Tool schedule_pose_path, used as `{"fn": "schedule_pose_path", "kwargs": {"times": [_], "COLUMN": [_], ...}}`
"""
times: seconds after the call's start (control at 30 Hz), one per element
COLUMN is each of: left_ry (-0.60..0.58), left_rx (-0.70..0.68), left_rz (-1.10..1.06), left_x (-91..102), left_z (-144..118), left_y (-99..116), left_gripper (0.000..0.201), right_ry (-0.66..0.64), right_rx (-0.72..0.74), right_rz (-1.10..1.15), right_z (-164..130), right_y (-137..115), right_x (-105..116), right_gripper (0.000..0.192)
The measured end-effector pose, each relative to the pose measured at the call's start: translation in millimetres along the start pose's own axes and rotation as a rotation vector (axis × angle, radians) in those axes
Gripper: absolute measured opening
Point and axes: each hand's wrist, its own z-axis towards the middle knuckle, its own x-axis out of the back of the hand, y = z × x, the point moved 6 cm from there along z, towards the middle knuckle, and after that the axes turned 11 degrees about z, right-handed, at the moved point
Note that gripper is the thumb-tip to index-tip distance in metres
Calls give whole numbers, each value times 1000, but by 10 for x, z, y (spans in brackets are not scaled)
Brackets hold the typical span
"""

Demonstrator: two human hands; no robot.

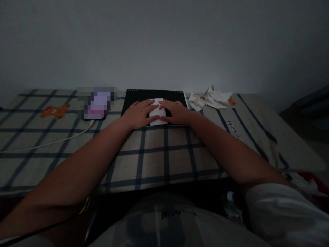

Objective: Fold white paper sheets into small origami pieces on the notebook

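A small white piece of folded paper [154, 112] lies on a black notebook or calendar cover [144, 94] with punched holes along its far edge. My left hand [140, 113] rests flat over the left side of the paper, fingers spread and pointing right. From the other side my right hand [176, 111] lies on the paper's right edge, its fingers stretched out and apart. Both thumbs are near the paper's close end. The two hands almost meet over the paper, and neither is wrapped round it.
A checked cloth [154, 151] covers the table. Left of the black cover are a phone [99, 103] with a white cable [61, 140] and an orange cutout [55, 111]. A heap of torn white paper scraps [209, 98] lies to the right. A wall [164, 44] rises behind.
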Motion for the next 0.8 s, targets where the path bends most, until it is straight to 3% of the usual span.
{"fn": "schedule_pose_path", "kwargs": {"times": [0.27,0.4,0.53,0.8], "left_ry": [32,43,50,31], "left_rx": [20,22,15,38], "left_rz": [-14,-18,-10,36], "left_x": [24,46,74,115], "left_z": [55,56,57,53], "left_y": [9,7,29,36], "left_gripper": [66,65,63,62], "right_ry": [-3,54,132,98], "right_rx": [-18,28,133,110], "right_rz": [23,63,90,68], "right_z": [2,-3,7,81], "right_y": [-9,12,26,73], "right_x": [-9,70,169,153], "right_gripper": [72,61,38,26]}}
